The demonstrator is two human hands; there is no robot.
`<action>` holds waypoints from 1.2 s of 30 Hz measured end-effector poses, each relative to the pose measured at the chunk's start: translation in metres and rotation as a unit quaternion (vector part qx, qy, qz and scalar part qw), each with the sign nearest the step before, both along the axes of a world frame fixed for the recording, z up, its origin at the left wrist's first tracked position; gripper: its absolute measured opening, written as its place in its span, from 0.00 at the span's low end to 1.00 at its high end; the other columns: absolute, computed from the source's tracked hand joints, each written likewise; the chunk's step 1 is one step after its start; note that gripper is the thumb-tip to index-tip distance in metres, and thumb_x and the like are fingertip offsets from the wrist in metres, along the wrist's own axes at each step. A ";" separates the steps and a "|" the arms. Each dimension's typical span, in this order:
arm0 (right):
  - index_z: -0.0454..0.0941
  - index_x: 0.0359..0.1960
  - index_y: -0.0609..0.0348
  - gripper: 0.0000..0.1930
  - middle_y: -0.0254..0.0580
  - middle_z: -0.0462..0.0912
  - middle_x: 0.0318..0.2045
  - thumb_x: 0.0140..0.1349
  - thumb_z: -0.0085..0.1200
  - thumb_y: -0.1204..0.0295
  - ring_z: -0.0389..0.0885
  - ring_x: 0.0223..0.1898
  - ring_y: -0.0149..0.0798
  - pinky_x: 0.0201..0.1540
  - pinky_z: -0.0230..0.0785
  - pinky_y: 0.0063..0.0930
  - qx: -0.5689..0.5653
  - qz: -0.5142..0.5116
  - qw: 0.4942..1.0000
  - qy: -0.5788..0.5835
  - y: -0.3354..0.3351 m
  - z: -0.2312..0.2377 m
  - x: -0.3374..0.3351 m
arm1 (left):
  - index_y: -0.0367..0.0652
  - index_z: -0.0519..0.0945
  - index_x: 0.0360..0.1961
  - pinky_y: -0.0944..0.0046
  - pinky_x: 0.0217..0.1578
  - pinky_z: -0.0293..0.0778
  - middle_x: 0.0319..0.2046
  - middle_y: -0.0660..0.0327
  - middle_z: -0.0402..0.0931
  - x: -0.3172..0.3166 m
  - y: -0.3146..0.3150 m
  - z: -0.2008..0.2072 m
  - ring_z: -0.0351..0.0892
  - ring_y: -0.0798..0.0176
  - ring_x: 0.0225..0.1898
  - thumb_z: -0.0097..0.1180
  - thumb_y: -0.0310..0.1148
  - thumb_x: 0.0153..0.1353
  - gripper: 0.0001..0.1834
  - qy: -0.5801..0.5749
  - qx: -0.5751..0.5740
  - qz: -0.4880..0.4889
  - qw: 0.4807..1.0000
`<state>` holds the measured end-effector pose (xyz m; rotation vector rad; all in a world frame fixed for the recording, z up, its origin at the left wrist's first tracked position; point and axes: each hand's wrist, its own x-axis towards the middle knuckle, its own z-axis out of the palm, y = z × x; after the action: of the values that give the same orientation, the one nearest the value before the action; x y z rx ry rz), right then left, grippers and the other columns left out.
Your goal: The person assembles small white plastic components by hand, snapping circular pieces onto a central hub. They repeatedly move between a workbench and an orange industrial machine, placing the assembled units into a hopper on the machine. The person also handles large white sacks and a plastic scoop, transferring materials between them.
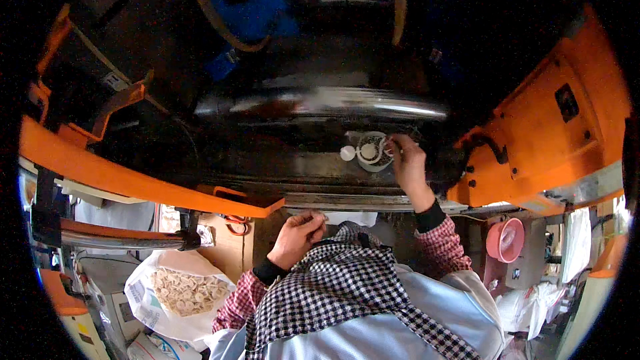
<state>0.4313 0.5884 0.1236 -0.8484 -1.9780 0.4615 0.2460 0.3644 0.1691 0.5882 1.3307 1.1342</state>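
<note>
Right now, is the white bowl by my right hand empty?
Not empty: the white bowl by your right hand shows white pieces inside; how full, I cannot tell.

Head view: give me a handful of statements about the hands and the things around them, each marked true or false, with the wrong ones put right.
1. The right hand has its fingers at the white tub. True.
2. Both hands are at that tub. False: the left hand is apart from it, close in front of the body.
3. A pink container is on the person's right. True.
4. The white sack of pale pieces is on the person's right. False: it is on the left.
</note>
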 end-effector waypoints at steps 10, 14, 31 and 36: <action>0.79 0.36 0.63 0.10 0.48 0.80 0.32 0.49 0.60 0.79 0.80 0.32 0.47 0.34 0.72 0.31 -0.031 0.094 0.994 -0.041 -0.047 0.065 -0.011 | 0.37 0.75 0.35 0.74 0.25 0.59 0.26 0.65 0.70 0.011 0.065 0.009 0.63 0.74 0.25 0.51 0.35 0.64 0.11 -0.095 0.091 0.083 0.988; 0.81 0.31 0.58 0.08 0.47 0.80 0.29 0.51 0.56 0.70 0.77 0.34 0.51 0.38 0.70 0.41 -0.061 0.204 0.977 -0.013 -0.050 0.074 -0.033 | 0.37 0.75 0.36 0.74 0.25 0.59 0.26 0.65 0.70 0.017 0.083 0.033 0.62 0.74 0.25 0.50 0.35 0.64 0.10 -0.122 0.105 0.102 0.982; 0.79 0.36 0.57 0.20 0.46 0.80 0.30 0.59 0.51 0.51 0.77 0.29 0.50 0.34 0.70 0.42 0.144 -0.234 0.948 0.158 0.338 0.059 -0.295 | 0.37 0.73 0.40 0.74 0.33 0.68 0.35 0.63 0.73 0.003 0.068 0.053 0.72 0.71 0.32 0.46 0.35 0.65 0.11 -0.003 0.087 0.136 0.987; 0.75 0.41 0.58 0.19 0.47 0.77 0.36 0.61 0.47 0.56 0.75 0.35 0.49 0.39 0.67 0.42 0.116 -0.207 0.966 0.102 0.319 0.057 -0.377 | 0.37 0.72 0.40 0.75 0.31 0.69 0.34 0.62 0.73 -0.014 0.029 0.032 0.74 0.71 0.34 0.48 0.36 0.65 0.12 0.191 0.073 0.175 0.963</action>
<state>0.0548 0.9074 0.1807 -0.9883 -1.5735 0.0681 0.2324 0.3931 0.2006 0.7235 1.7415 1.4671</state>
